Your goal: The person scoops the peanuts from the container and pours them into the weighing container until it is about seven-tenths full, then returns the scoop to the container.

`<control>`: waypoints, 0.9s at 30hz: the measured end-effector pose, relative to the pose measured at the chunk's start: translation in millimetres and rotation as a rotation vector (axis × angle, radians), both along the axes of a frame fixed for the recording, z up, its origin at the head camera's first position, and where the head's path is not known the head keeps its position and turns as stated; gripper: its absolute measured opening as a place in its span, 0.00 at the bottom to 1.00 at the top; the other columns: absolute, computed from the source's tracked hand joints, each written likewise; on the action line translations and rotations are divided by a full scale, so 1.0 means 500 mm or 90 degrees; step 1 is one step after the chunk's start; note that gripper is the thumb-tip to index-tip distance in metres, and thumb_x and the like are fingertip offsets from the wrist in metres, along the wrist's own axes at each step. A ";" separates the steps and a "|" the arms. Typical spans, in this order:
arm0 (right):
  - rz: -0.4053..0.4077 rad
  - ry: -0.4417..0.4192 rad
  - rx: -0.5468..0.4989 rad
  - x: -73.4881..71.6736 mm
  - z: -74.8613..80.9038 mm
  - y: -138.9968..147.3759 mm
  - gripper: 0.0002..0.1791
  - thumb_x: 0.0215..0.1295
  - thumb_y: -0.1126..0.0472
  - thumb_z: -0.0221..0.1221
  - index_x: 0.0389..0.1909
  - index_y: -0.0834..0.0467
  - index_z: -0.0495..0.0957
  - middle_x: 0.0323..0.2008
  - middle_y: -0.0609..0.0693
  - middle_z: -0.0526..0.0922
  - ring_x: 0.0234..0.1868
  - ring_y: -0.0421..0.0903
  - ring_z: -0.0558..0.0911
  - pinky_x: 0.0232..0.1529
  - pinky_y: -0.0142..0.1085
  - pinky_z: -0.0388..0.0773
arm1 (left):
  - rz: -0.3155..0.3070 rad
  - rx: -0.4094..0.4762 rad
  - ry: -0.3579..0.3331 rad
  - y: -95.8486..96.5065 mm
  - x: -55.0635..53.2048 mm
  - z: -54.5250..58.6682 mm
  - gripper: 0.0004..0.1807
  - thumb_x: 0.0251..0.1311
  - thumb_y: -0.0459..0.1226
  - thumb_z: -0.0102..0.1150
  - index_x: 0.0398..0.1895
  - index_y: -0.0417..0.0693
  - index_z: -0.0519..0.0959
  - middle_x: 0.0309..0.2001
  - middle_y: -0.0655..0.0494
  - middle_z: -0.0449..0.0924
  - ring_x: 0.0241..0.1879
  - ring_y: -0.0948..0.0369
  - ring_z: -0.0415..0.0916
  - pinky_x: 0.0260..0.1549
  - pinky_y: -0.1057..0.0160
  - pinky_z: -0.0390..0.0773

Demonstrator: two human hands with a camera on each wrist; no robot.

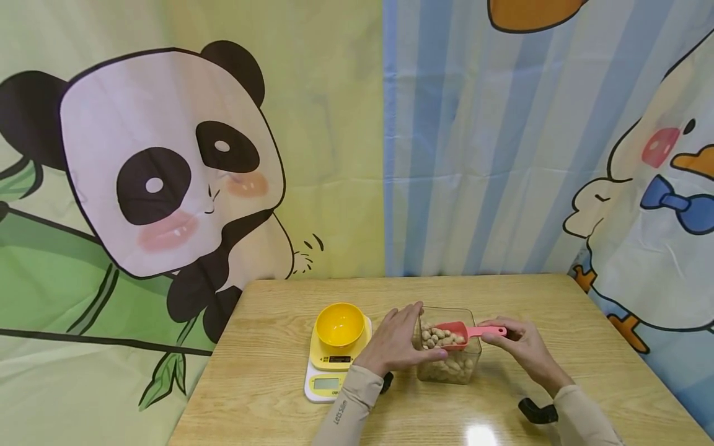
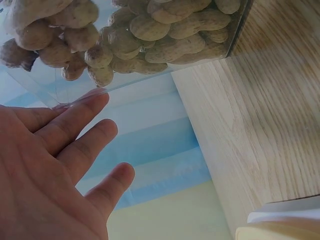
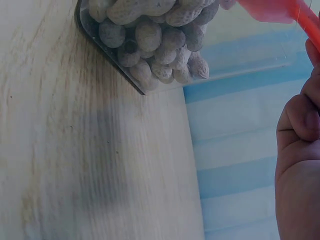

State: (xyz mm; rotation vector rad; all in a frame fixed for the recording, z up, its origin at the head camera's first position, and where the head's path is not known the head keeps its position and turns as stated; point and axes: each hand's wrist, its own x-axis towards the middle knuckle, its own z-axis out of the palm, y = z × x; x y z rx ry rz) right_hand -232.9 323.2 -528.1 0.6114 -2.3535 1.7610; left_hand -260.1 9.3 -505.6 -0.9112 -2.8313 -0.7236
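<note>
A clear plastic box [image 1: 449, 373] of unshelled peanuts [image 2: 172, 32] stands on the table. My left hand [image 1: 390, 344] rests against its left side, thumb across the near side. In the left wrist view the fingers [image 2: 95, 145] are fairly straight, some tips touching the clear wall and others apart from it. My right hand [image 1: 521, 347] pinches the handle of a pinkish-red scoop [image 1: 476, 331] from the right. The scoop's bowl lies within the box opening, next to the peanuts. In the right wrist view, part of the scoop [image 3: 270, 10] shows above the peanut level.
Left of the box, a yellow bowl [image 1: 339, 325] sits on a yellow-and-white kitchen scale [image 1: 326, 385]. The wooden table [image 1: 268, 347] backs onto a printed curtain [image 1: 334, 124] with a panda and a duck. Black wrist-mount parts [image 1: 537, 411] show beside the sleeves.
</note>
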 end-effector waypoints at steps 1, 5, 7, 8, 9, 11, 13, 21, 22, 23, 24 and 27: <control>-0.004 -0.002 -0.001 0.001 -0.002 0.000 0.14 0.72 0.70 0.59 0.55 0.64 0.82 0.43 0.56 0.83 0.35 0.45 0.79 0.34 0.38 0.82 | 0.001 -0.001 -0.002 0.000 0.000 0.000 0.63 0.50 0.82 0.44 0.82 0.55 0.51 0.76 0.60 0.62 0.74 0.58 0.61 0.76 0.52 0.51; -0.023 -0.009 -0.005 0.002 -0.009 0.001 0.14 0.72 0.69 0.59 0.55 0.65 0.82 0.43 0.54 0.83 0.34 0.46 0.78 0.33 0.38 0.80 | 0.003 -0.003 -0.006 -0.001 0.001 0.002 0.62 0.50 0.81 0.44 0.82 0.56 0.50 0.76 0.60 0.61 0.74 0.58 0.60 0.76 0.52 0.50; -0.029 -0.012 -0.006 0.003 -0.012 0.001 0.14 0.72 0.68 0.59 0.56 0.65 0.82 0.42 0.53 0.82 0.33 0.46 0.76 0.32 0.38 0.79 | 0.004 -0.004 -0.008 -0.001 0.001 0.002 0.62 0.50 0.81 0.45 0.82 0.56 0.50 0.76 0.60 0.61 0.74 0.58 0.59 0.76 0.52 0.50; -0.034 -0.015 -0.006 0.003 -0.014 0.001 0.14 0.73 0.67 0.59 0.56 0.65 0.82 0.42 0.53 0.82 0.33 0.45 0.76 0.32 0.38 0.78 | 0.005 -0.004 -0.009 -0.001 0.001 0.002 0.62 0.50 0.81 0.45 0.82 0.56 0.50 0.76 0.61 0.61 0.74 0.58 0.59 0.76 0.52 0.50; -0.038 -0.019 -0.007 0.003 -0.015 0.001 0.15 0.73 0.67 0.60 0.57 0.65 0.82 0.42 0.52 0.82 0.34 0.45 0.76 0.33 0.38 0.79 | 0.006 -0.004 -0.009 -0.001 0.001 0.001 0.63 0.50 0.82 0.45 0.82 0.56 0.50 0.76 0.61 0.61 0.74 0.58 0.60 0.76 0.52 0.50; -0.048 -0.027 -0.008 0.005 -0.019 0.002 0.15 0.73 0.65 0.60 0.57 0.64 0.82 0.43 0.52 0.83 0.35 0.43 0.76 0.34 0.38 0.80 | 0.005 -0.005 -0.009 -0.001 0.000 0.001 0.63 0.50 0.81 0.45 0.82 0.56 0.50 0.76 0.60 0.62 0.74 0.58 0.60 0.76 0.52 0.50; -0.059 -0.034 -0.010 0.006 -0.024 0.003 0.15 0.73 0.65 0.60 0.57 0.63 0.82 0.45 0.51 0.83 0.36 0.42 0.77 0.35 0.39 0.80 | 0.005 -0.003 -0.007 -0.001 0.000 -0.001 0.63 0.50 0.81 0.45 0.82 0.55 0.50 0.76 0.60 0.62 0.74 0.58 0.60 0.76 0.52 0.51; -0.085 -0.053 -0.032 0.007 -0.034 0.006 0.16 0.75 0.65 0.58 0.58 0.68 0.80 0.49 0.47 0.83 0.39 0.39 0.78 0.38 0.37 0.81 | 0.003 0.003 -0.016 0.000 0.001 -0.007 0.64 0.49 0.82 0.45 0.82 0.54 0.49 0.76 0.59 0.62 0.75 0.59 0.59 0.76 0.52 0.50; -0.088 -0.056 -0.033 0.007 -0.034 0.007 0.16 0.75 0.64 0.58 0.58 0.68 0.80 0.49 0.46 0.83 0.39 0.39 0.78 0.38 0.37 0.81 | 0.003 0.006 -0.016 0.000 0.001 -0.007 0.64 0.49 0.82 0.45 0.82 0.54 0.50 0.76 0.59 0.62 0.74 0.59 0.59 0.76 0.52 0.51; -0.091 -0.053 -0.031 0.007 -0.033 0.007 0.16 0.75 0.64 0.58 0.58 0.68 0.79 0.48 0.46 0.83 0.38 0.39 0.78 0.37 0.36 0.81 | 0.003 0.007 -0.015 0.000 0.001 -0.008 0.64 0.49 0.82 0.45 0.82 0.54 0.50 0.75 0.59 0.63 0.74 0.59 0.59 0.76 0.52 0.51; -0.093 -0.054 -0.033 0.008 -0.031 0.007 0.16 0.75 0.64 0.58 0.58 0.69 0.79 0.47 0.45 0.83 0.38 0.38 0.77 0.37 0.36 0.80 | 0.002 0.009 -0.013 0.000 0.001 -0.008 0.64 0.49 0.82 0.45 0.82 0.54 0.50 0.75 0.59 0.63 0.74 0.59 0.59 0.76 0.51 0.51; -0.092 -0.040 -0.034 0.006 -0.023 0.008 0.15 0.75 0.65 0.57 0.57 0.69 0.79 0.46 0.45 0.83 0.35 0.39 0.75 0.34 0.36 0.78 | 0.001 0.007 -0.009 -0.001 0.001 -0.006 0.63 0.50 0.81 0.45 0.82 0.54 0.50 0.76 0.59 0.62 0.75 0.59 0.58 0.76 0.52 0.51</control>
